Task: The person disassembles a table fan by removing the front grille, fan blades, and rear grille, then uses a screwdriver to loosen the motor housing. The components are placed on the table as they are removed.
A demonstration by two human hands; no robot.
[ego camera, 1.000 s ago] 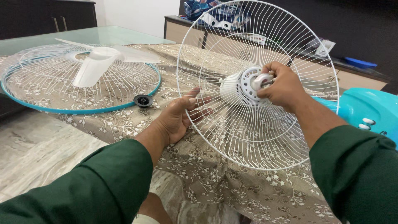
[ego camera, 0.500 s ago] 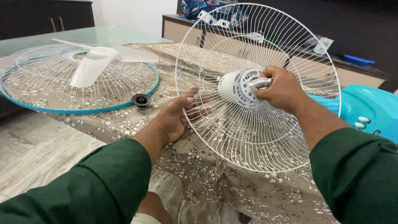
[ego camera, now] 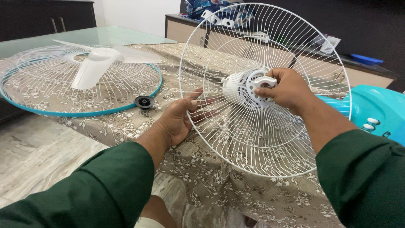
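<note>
Both hands are busy: your left hand (ego camera: 179,120) grips the white wire guard (ego camera: 219,46); your right hand (ego camera: 287,90) pinches the white locking nut (ego camera: 265,81); next, steady turning, guard held square.

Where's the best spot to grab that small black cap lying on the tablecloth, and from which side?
Probably pinch the black cap by its round rim, coming from above. It lies flat on the tablecloth, just outside the teal-rimmed grille, so its rim looks free all round.
</note>
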